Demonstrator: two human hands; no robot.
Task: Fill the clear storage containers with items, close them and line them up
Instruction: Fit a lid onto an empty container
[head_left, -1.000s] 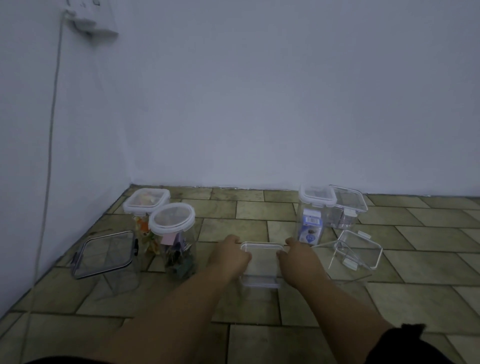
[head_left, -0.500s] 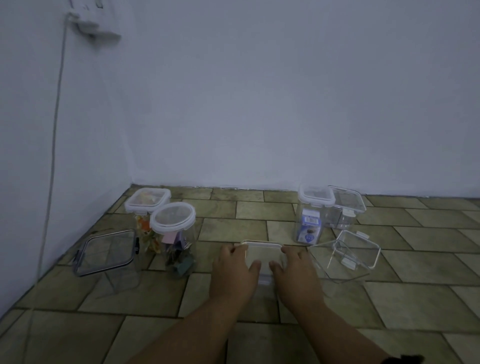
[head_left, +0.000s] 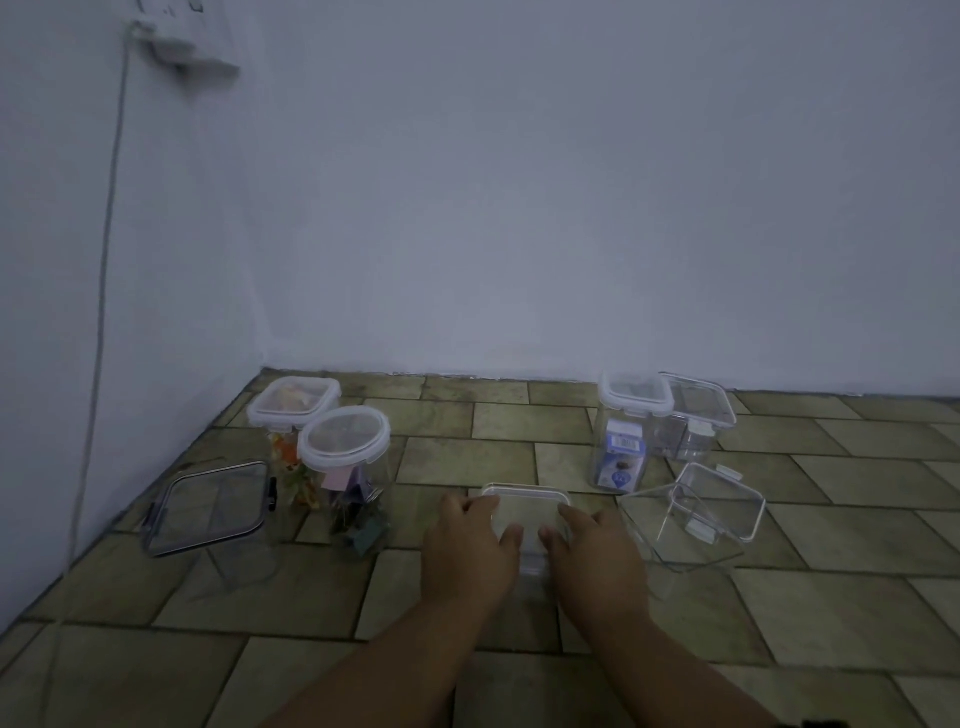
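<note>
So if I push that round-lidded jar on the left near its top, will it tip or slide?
The round-lidded jar looks tall for its base, so a high push may tip it. Its contents sit low, which probably steadies it. The smooth clear walls likely feel stiff and somewhat slippery.

We see an olive-green floor (head_left: 467, 421) tiled in staggered rows, a pale blue-grey wall (head_left: 519, 208), a white-rimmed round lid (head_left: 344, 438), and a blue-and-white carton (head_left: 621, 460).

Bare corner of a room in a home, plain pale walls (head_left: 519, 208), greenish tiled floor (head_left: 457, 421), wall socket (head_left: 200, 14) with white cable (head_left: 106, 249) hanging down, clear storage containers (head_left: 343, 441) standing on the floor.
</note>
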